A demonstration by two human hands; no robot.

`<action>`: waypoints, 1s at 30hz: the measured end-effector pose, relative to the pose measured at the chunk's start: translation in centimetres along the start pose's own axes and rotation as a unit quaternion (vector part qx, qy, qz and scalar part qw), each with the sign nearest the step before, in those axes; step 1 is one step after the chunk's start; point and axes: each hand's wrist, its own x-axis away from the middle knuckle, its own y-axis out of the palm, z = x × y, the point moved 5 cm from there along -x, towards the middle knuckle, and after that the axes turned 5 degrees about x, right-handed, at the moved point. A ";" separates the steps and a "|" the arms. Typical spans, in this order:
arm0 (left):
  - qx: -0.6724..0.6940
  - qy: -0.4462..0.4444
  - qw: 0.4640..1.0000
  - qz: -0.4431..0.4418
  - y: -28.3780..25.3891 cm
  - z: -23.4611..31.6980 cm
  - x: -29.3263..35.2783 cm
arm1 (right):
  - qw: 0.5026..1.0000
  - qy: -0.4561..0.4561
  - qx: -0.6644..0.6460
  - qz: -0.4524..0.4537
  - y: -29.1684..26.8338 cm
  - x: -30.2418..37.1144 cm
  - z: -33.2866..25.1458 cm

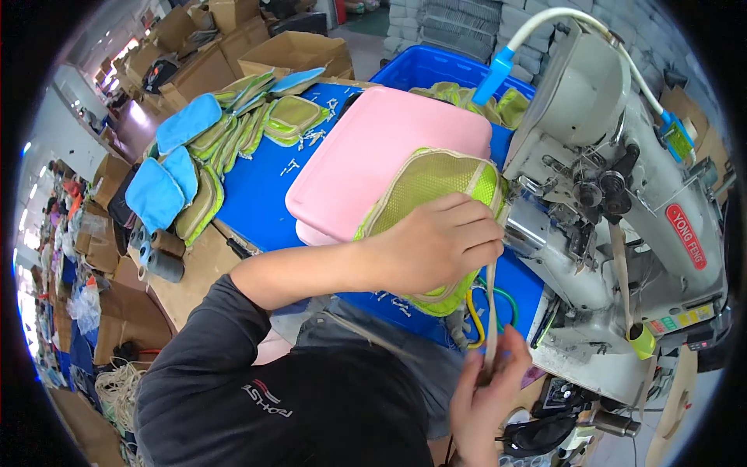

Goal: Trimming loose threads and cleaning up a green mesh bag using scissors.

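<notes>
A lime-green mesh pouch piece (429, 183) with beige edging lies tilted on a pink padded board, its right edge against the sewing machine (537, 226). My left hand (440, 243) reaches across it, fingers bent and closed on the pouch's right edge near the machine's working end. A narrow beige fabric tape (492, 311) runs down from that edge. Lower down, my right hand (490, 393) pinches this tape between thumb and fingers. Between the hands lie scissors (473, 319) with yellow and green handles, partly hidden by the tape and pouch.
The pink board (366, 156) rests on a blue tabletop (261, 194). Stacked green and light-blue pouch pieces (187, 124) sit at the far left, with thread spools (163, 257) nearby. Behind stands a blue crate (436, 66) holding green pieces. Small white scraps dot the table.
</notes>
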 end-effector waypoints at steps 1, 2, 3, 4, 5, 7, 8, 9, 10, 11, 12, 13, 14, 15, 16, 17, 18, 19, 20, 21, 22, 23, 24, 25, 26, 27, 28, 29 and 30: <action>0.001 -0.006 1.000 0.011 -0.2 -0.1 -0.1 | 0.970 -0.084 0.217 0.069 -0.6 -0.8 -0.1; -0.007 -0.011 1.000 0.018 -0.2 -0.1 -0.1 | 0.963 -0.052 0.261 0.031 -0.5 -1.0 1.0; -0.013 -0.012 1.000 0.010 0.0 0.1 -0.2 | 0.963 -0.065 0.262 0.024 -0.6 -0.9 0.8; -0.018 -0.013 1.000 0.003 0.3 0.4 -0.4 | 0.985 -0.046 0.143 -0.078 0.3 -0.5 0.7; -0.028 -0.021 0.999 0.011 0.8 0.7 -0.5 | 0.983 -0.023 0.024 -0.183 1.3 -0.1 0.2; -0.039 -0.009 0.999 -0.005 1.8 2.2 -0.5 | 0.958 0.075 -0.128 -0.244 2.4 1.3 -1.3; -0.030 -0.031 0.999 -0.031 1.7 2.6 -0.1 | 0.937 0.088 -0.248 -0.230 2.2 1.6 -1.5; -0.038 -0.037 0.998 -0.026 1.4 2.6 0.3 | 0.900 0.100 -0.365 -0.214 2.1 1.5 -1.8; -0.007 -0.050 0.999 0.018 0.9 2.4 0.8 | 0.899 0.094 -0.382 -0.193 1.4 1.4 -2.4; 0.023 -0.062 0.996 0.062 0.5 2.3 1.2 | 0.899 0.090 -0.378 -0.201 1.1 1.5 -2.7; 0.018 -0.067 0.995 0.066 0.3 2.3 1.5 | 0.875 0.088 -0.418 -0.229 1.2 1.9 -3.2; 0.034 -0.064 0.995 0.071 0.2 2.4 1.7 | 0.848 0.088 -0.456 -0.256 1.3 2.5 -3.5; 0.050 -0.061 0.994 0.076 0.2 2.5 1.9 | 0.844 0.140 -0.434 -0.281 2.0 3.7 -2.5; 0.044 -0.066 0.994 0.080 0.5 2.6 2.0 | 0.844 0.139 -0.431 -0.289 2.2 4.0 -2.9; 0.045 -0.058 0.993 0.089 0.8 2.8 2.0 | 0.868 0.126 -0.389 -0.283 2.3 4.1 -3.4; 0.046 -0.049 0.993 0.097 0.9 2.9 2.0 | 0.890 0.111 -0.346 -0.275 2.2 4.1 -3.6; 0.058 -0.047 0.992 0.106 0.7 3.0 2.1 | 0.902 0.115 -0.330 -0.255 1.9 4.2 -3.3; 0.055 -0.052 0.991 0.107 0.4 3.2 2.2 | 0.901 0.116 -0.328 -0.261 1.4 4.0 -3.3; 0.072 -0.049 0.991 0.106 0.1 3.5 2.1 | 0.917 0.081 -0.283 -0.269 0.3 3.6 -3.7; 0.090 -0.045 0.990 0.103 -0.1 4.0 2.1 | 0.930 0.047 -0.239 -0.274 -0.8 3.4 -4.6; 0.094 -0.045 0.989 0.103 0.1 4.1 2.1 | 0.922 0.054 -0.247 -0.294 -0.5 2.6 -6.1; 0.093 -0.047 0.988 0.117 0.2 4.1 2.1 | 0.922 0.058 -0.247 -0.292 0.1 2.3 -6.5; 0.090 -0.048 0.986 0.134 0.3 3.9 2.3 | 0.919 0.047 -0.272 -0.281 0.9 2.0 -6.7; 0.090 -0.049 0.986 0.135 0.5 3.8 2.6 | 0.916 0.036 -0.297 -0.268 1.3 1.9 -6.7; 0.094 -0.055 0.983 0.145 0.6 3.6 3.0 | 0.932 0.006 -0.256 -0.258 0.9 1.6 -6.4; 0.097 -0.061 0.981 0.155 0.6 3.5 3.3 | 0.931 0.007 -0.256 -0.259 0.6 1.6 -5.6; 0.100 -0.064 0.981 0.154 0.3 3.4 3.3 | 0.909 -0.021 -0.364 -0.203 -0.5 1.6 -4.9; 0.127 -0.074 0.979 0.142 -0.1 3.1 3.0 | 0.872 -0.048 -0.465 -0.142 -1.2 1.9 -4.2; 0.154 -0.079 0.976 0.130 -0.3 2.8 2.7 | 0.834 -0.071 -0.522 -0.164 -0.4 2.0 -4.3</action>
